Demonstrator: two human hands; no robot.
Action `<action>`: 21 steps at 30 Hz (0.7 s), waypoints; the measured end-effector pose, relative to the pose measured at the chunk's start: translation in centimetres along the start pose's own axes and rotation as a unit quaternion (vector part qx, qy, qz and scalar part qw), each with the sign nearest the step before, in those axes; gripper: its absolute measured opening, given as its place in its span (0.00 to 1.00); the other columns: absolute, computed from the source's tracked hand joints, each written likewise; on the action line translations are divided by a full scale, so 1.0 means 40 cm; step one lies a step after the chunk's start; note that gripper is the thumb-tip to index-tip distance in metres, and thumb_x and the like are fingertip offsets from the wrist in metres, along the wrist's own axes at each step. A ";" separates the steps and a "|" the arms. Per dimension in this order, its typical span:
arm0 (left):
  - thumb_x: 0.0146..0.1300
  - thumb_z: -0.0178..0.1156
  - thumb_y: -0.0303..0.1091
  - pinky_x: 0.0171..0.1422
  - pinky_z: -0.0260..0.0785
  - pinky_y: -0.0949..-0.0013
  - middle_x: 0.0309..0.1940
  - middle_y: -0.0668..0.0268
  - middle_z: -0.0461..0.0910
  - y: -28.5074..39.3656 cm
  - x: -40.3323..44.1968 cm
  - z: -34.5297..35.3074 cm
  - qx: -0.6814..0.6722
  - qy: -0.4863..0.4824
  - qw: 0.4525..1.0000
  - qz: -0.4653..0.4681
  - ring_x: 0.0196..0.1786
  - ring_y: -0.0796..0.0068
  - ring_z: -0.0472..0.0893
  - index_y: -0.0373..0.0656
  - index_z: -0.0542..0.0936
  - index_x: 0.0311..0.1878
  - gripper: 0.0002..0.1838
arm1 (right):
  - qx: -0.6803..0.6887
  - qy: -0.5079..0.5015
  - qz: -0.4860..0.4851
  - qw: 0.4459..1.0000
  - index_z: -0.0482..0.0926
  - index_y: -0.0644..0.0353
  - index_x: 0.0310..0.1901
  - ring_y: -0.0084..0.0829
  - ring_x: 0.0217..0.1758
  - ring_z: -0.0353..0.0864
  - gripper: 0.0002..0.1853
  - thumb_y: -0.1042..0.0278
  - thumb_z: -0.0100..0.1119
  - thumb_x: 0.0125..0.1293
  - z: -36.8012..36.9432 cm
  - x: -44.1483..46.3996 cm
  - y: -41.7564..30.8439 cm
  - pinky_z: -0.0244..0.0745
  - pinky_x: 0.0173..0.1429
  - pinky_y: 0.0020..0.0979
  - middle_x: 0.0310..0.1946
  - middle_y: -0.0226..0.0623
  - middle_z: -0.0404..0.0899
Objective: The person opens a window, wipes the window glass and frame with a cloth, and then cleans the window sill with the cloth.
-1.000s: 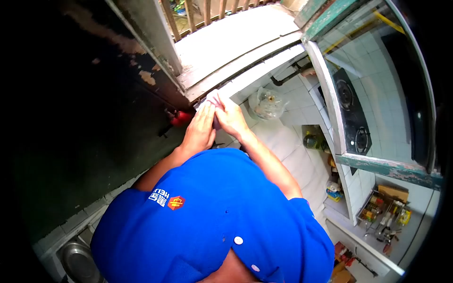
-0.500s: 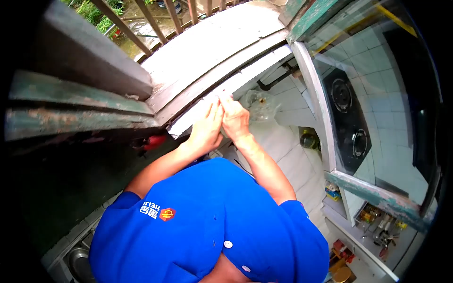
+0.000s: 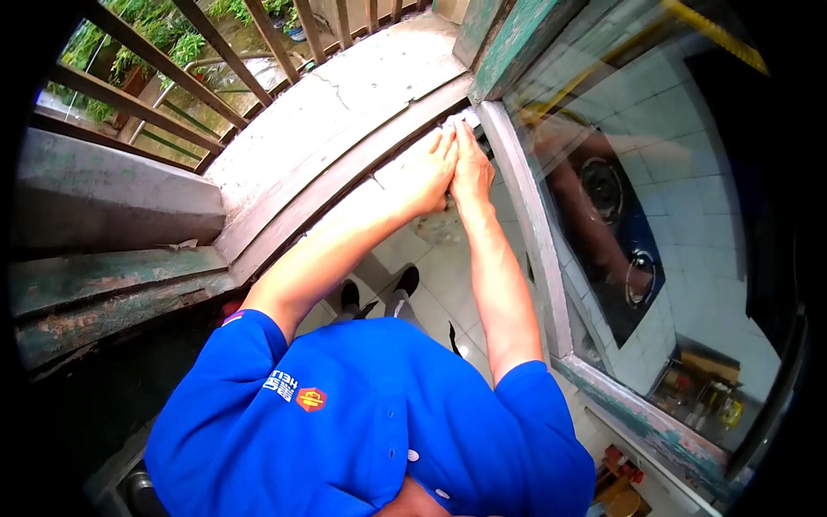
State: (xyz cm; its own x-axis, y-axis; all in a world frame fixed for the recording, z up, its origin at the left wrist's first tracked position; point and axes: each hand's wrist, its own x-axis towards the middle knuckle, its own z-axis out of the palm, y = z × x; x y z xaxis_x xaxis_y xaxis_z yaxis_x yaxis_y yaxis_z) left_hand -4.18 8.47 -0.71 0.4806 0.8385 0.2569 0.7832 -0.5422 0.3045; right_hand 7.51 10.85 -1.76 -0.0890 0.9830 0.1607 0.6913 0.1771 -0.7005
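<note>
Close together at the right end of the inner window ledge [image 3: 345, 202] are my left hand [image 3: 431, 177] and my right hand [image 3: 472, 168]. Their fingers are pressed together over a pale cloth [image 3: 466, 115], of which only a small edge shows past the fingertips. The rest of the cloth is hidden beneath the hands. Both arms are stretched forward, and the fingertips lie near the corner where the ledge meets the green window frame [image 3: 508, 56].
An open glass window pane [image 3: 680, 172] stands at the right, showing a stove through or in it. Metal bars [image 3: 220, 65] and plants lie beyond the outer sill [image 3: 345, 95]. A worn wooden frame [image 3: 112, 276] is at the left. Two shoes show on the tiled floor [image 3: 439, 284].
Both hands have slid rightward along the ledge with the cloth, from its left part to the corner by the open window. The view has shifted, showing more bars and the shoes.
</note>
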 end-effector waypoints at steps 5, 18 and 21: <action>0.38 0.62 0.26 0.79 0.47 0.57 0.65 0.36 0.62 -0.012 0.067 -0.013 -0.009 -0.033 0.999 0.014 0.72 0.45 0.59 0.19 0.62 0.63 0.44 | 0.470 0.031 0.193 0.861 0.64 0.58 0.68 0.34 0.71 0.63 0.22 0.64 0.40 0.75 -0.024 0.043 -0.048 0.58 0.73 0.30 0.68 0.42 0.66; 0.46 0.63 0.33 0.74 0.54 0.64 0.62 0.46 0.68 -0.028 0.142 0.076 0.058 0.055 0.996 0.042 0.66 0.53 0.65 0.27 0.68 0.62 0.37 | 0.059 0.107 -0.014 0.992 0.63 0.64 0.67 0.51 0.69 0.64 0.25 0.76 0.46 0.68 0.022 -0.150 0.013 0.62 0.70 0.41 0.69 0.52 0.62; 0.48 0.62 0.33 0.74 0.55 0.62 0.64 0.44 0.66 -0.017 0.145 0.066 0.142 -0.006 0.989 0.042 0.68 0.51 0.64 0.26 0.67 0.62 0.37 | 0.092 0.093 0.024 0.991 0.63 0.63 0.68 0.46 0.71 0.64 0.26 0.74 0.49 0.68 0.023 -0.164 0.042 0.60 0.71 0.37 0.69 0.50 0.63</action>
State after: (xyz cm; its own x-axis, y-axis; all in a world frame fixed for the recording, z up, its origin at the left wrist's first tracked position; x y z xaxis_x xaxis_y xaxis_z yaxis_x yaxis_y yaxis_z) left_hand -0.86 13.85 -1.86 0.5524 0.7921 0.2597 0.8184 -0.5745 0.0116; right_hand 8.59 4.75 -4.64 0.0866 0.9678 0.2365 0.5474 0.1522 -0.8229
